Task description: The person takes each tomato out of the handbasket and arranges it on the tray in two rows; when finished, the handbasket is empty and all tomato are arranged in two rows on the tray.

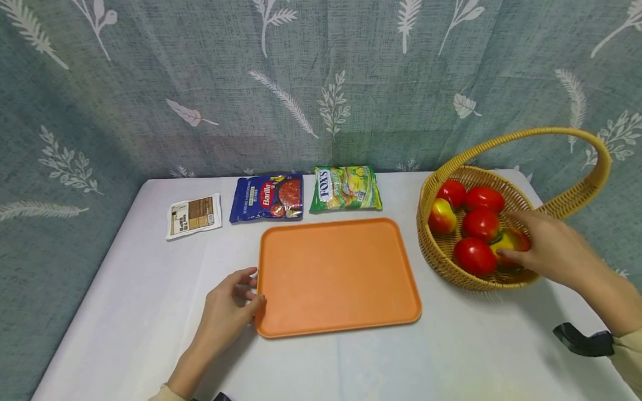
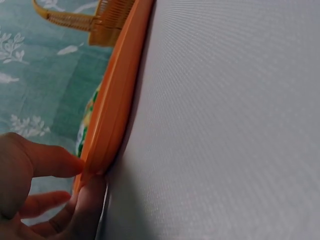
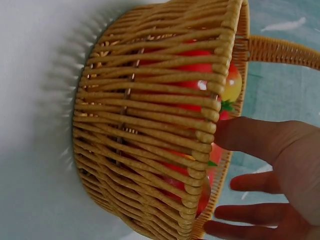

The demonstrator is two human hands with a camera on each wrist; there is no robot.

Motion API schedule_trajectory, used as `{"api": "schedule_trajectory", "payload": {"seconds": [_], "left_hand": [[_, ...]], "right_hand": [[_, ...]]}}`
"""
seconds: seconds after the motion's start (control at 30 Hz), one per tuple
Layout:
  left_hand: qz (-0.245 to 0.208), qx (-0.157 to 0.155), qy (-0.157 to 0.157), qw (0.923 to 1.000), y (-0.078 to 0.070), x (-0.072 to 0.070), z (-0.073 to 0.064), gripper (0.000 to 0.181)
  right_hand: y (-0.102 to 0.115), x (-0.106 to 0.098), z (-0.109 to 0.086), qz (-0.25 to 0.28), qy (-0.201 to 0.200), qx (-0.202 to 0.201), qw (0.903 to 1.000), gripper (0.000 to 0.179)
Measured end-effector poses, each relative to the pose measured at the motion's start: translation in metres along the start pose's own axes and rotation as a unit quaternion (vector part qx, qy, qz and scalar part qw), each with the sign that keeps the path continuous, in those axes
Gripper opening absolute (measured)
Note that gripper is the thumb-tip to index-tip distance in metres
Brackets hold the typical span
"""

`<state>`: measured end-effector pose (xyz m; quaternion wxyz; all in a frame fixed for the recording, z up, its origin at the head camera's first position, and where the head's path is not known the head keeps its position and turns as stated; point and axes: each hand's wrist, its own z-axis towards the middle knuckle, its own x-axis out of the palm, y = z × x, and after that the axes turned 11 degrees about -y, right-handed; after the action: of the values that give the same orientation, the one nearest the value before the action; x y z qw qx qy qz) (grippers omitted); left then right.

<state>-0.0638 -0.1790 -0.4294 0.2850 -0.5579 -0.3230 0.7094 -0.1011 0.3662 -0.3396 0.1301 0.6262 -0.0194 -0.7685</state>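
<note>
In the head view, the left hand (image 1: pixel 223 312) pinches the left rim of an orange tray (image 1: pixel 336 273), which lies flat on the table. Thumb and fingers meet at that rim (image 2: pixel 95 167) in the left wrist view. At the right stands a wicker basket (image 1: pixel 441 256) holding several red tomatoes (image 1: pixel 473 257) and a yellow-red fruit (image 1: pixel 442 216). The right hand (image 1: pixel 557 248) reaches over the basket's right side, thumb and fingers spread about another yellow-red fruit (image 1: pixel 507 240) with a green top. Whether they touch it is hard to tell.
Behind the tray lie a blue Barilla pouch (image 1: pixel 267 197) and a green Fox's candy bag (image 1: pixel 346 189). A small white-and-brown packet (image 1: pixel 194 216) is at the back left. The basket's tall handle (image 1: pixel 531 133) arches above its right side. A patterned curtain (image 1: pixel 301 83) hangs behind the table.
</note>
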Motion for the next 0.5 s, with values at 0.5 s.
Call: {"api": "schedule_trajectory", "payload": {"seconds": [0.5], "left_hand": [[0.001,0.007,0.011,0.9999,0.002,0.000,0.002,0.057]], "right_hand": [[-0.005,0.009,0.015,0.012,0.095,0.004,0.9954,0.074]]}}
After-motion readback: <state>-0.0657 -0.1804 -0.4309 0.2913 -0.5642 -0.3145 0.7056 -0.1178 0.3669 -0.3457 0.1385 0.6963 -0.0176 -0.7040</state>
